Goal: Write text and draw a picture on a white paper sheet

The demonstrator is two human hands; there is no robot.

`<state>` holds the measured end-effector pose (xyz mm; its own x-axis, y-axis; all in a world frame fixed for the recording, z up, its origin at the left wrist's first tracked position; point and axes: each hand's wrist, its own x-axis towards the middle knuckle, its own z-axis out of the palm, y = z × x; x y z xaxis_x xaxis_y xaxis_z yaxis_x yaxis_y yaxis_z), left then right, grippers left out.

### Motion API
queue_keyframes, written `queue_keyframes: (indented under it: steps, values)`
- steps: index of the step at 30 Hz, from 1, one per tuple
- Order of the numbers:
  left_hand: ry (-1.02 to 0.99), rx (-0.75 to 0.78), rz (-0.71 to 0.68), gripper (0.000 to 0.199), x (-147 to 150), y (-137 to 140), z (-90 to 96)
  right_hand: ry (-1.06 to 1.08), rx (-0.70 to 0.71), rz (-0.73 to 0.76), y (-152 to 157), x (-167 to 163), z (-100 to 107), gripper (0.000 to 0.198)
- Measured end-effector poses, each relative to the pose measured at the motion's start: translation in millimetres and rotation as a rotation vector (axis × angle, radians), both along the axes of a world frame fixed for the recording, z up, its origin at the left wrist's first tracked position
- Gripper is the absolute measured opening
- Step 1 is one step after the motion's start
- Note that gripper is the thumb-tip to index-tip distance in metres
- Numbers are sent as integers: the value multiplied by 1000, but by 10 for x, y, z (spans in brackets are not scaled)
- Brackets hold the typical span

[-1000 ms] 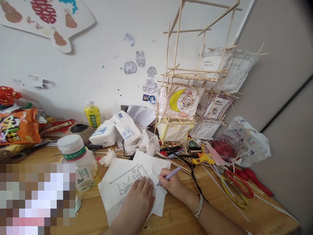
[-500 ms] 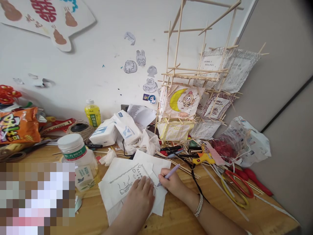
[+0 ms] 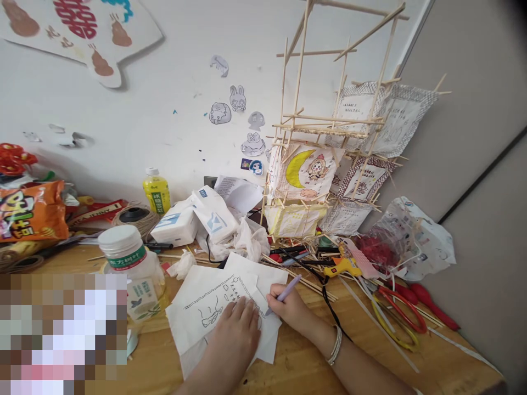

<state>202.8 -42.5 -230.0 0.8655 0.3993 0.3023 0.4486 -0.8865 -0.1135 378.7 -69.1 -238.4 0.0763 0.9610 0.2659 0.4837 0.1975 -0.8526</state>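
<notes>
On the wooden table lies a white sheet of paper [image 3: 193, 299] with a black line drawing, a wavy border and some handwritten characters. My left hand [image 3: 239, 326] rests flat on its lower right part, fingers stretched out, hiding some of the drawing. A light purple pen [image 3: 290, 287] is gripped by my right hand [image 3: 290, 307], its tip at the right border of the drawing. More white paper [image 3: 269, 343] sticks out from under the drawn sheet. A bracelet [image 3: 335, 345] circles my right wrist.
A stick frame [image 3: 300, 82] with drawn paper panels stands behind. Scissors [image 3: 401, 318], a yellow glue gun [image 3: 341, 266] and thin sticks lie to the right. To the left are a plastic jar [image 3: 127, 263], tissue packs [image 3: 214, 214], a yellow drink bottle [image 3: 156, 192] and an orange snack bag [image 3: 35, 211].
Almost nothing differs. The pen in my right hand has shifted very slightly at the paper's right border; my left hand stays in place.
</notes>
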Motion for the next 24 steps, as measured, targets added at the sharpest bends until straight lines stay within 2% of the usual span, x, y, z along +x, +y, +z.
queue_keyframes:
  steps: [11, 16, 18, 20, 22, 24]
  values:
    - [-36, -5, -6, 26, -2, 1, 13, 8, -4, -15, 1, -8, 2, 29]
    - [-37, -68, -25, 30, -58, 140, 180, 102, 22, -76, -13, -11, 25, 27]
    - [-18, -69, 68, 38, -108, 258, 282, 184, 46, -134, -12, 1, 51, 26]
    - [6, -85, 225, 39, -168, 386, 375, 229, 97, -204, -11, 20, 94, 26]
    - [17, -117, 334, 31, -226, 493, 437, 219, 153, -274, -17, 35, 152, 26]
    - [13, -132, 373, 25, -268, 563, 458, 175, 189, -317, -38, 39, 219, 23]
